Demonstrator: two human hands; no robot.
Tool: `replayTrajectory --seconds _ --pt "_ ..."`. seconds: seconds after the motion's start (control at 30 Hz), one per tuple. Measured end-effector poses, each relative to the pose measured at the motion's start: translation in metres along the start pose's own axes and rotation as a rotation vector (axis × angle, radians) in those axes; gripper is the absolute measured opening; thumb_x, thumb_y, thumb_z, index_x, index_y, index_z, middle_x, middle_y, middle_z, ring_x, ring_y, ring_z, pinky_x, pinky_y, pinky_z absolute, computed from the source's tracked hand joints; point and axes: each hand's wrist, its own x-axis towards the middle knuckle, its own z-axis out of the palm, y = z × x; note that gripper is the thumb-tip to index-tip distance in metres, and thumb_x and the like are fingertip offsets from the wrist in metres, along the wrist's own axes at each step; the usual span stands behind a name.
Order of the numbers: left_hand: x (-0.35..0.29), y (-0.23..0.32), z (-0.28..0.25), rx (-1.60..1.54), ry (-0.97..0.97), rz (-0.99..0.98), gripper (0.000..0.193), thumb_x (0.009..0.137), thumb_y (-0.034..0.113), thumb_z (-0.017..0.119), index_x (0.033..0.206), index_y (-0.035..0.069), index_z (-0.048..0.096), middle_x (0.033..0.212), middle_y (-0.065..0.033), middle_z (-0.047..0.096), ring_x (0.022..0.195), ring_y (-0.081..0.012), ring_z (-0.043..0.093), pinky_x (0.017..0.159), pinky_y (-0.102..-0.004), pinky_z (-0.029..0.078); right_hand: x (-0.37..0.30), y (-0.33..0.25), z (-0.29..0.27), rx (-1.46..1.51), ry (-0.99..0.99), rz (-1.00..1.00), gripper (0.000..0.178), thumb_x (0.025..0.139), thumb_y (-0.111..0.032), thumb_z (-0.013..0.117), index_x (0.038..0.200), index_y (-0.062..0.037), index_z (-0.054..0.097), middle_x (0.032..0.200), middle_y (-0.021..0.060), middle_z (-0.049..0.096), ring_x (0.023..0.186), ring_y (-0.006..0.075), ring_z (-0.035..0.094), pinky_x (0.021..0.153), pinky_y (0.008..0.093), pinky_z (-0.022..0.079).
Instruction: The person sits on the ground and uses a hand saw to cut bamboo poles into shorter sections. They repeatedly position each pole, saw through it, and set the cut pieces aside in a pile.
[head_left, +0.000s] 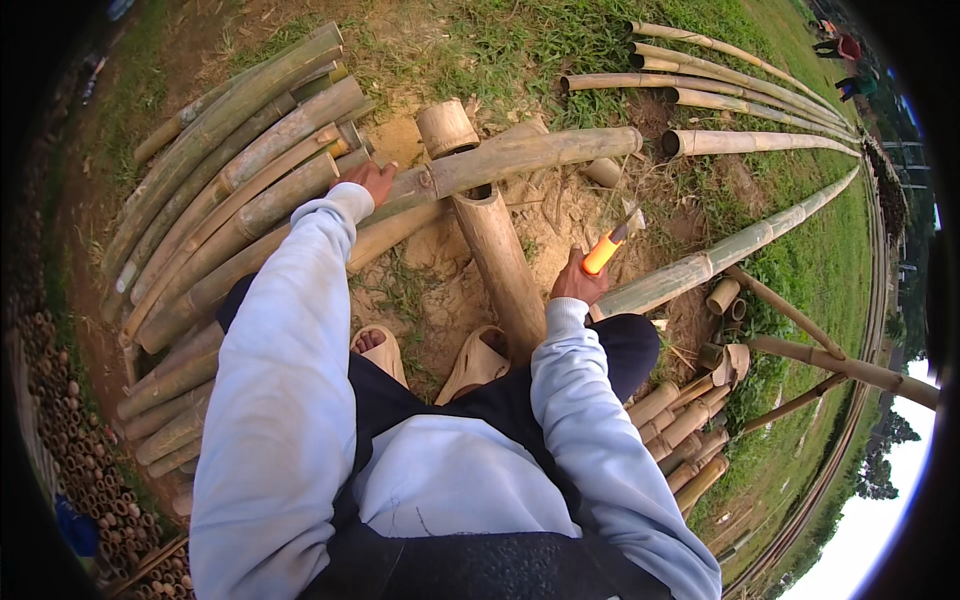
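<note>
A thick bamboo pole [520, 156] lies crosswise in front of me, over a notched upright or leaning bamboo post [497, 260]. My left hand [372, 182] is closed on the pole, left of the post; some of its fingers are hidden. In my right hand [580, 280], at the right of the post, is a tool with an orange handle [600, 254]. Its dark neck leads to a pale metal end that points up and away; the exact kind is unclear. This tool is apart from the pole.
Stacked bamboo poles [250, 150] lie at the left. Long poles [760, 144] stretch across grass at the right. Short bamboo pieces [685, 420] are piled by my right knee. Sandals [470, 365] are on my feet. Two people [845, 48] stand far off.
</note>
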Motion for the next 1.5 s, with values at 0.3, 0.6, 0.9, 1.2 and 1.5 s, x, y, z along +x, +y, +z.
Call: replayTrajectory --seconds 0.3,0.6,0.9,1.2,1.5 --pt "-0.021 0.012 0.0 0.037 -0.044 -0.07 0.093 0.094 0.081 0.029 0.126 0.003 0.07 0.131 -0.0234 0.066 0.126 -0.0382 0.061 0.108 -0.0528 0.043 0.0 0.033 0.011 -0.411 -0.137 0.056 0.028 0.08 -0.019 0.074 0.097 0.0006 0.064 0.084 0.0231 0.068 0.08 0.0407 0.066 0.077 0.0472 0.051" --pt "-0.04 -0.016 -0.003 0.122 -0.077 0.274 0.105 0.065 0.06 0.085 0.149 0.008 0.05 0.138 -0.0211 0.062 0.131 -0.0389 0.056 0.112 -0.0504 0.04 -0.038 -0.073 -0.05 0.31 -0.157 0.116 0.014 0.095 -0.01 0.07 0.096 0.002 0.063 0.069 -0.0005 0.053 0.061 0.0078 0.046 0.058 0.0271 0.04" --pt "-0.043 -0.003 0.003 0.222 0.164 0.316 0.065 0.075 0.038 0.083 0.127 0.007 0.057 0.116 -0.0177 0.069 0.106 -0.0404 0.067 0.093 -0.0504 0.053 -0.08 -0.126 -0.125 0.293 -0.789 0.021 0.02 0.099 -0.017 0.07 0.098 0.003 0.066 0.064 0.0002 0.06 0.053 0.007 0.052 0.05 0.0237 0.042" --pt "-0.05 -0.016 0.029 0.262 0.377 0.468 0.063 0.069 0.031 0.087 0.119 0.008 0.057 0.106 -0.0172 0.067 0.105 -0.0383 0.065 0.093 -0.0477 0.051 -0.092 -0.113 -0.122 0.174 -1.026 0.035 0.023 0.095 -0.013 0.074 0.111 0.0034 0.071 0.074 0.0013 0.063 0.065 0.0088 0.056 0.062 0.0261 0.047" --pt "-0.047 -0.018 0.028 0.298 0.382 0.457 0.064 0.074 0.034 0.087 0.125 0.011 0.054 0.108 -0.0158 0.066 0.107 -0.0365 0.065 0.096 -0.0453 0.048 -0.1 -0.108 -0.127 0.127 -1.056 -0.031 0.02 0.094 -0.011 0.072 0.109 0.0034 0.07 0.069 0.0039 0.061 0.061 0.0106 0.057 0.06 0.027 0.047"
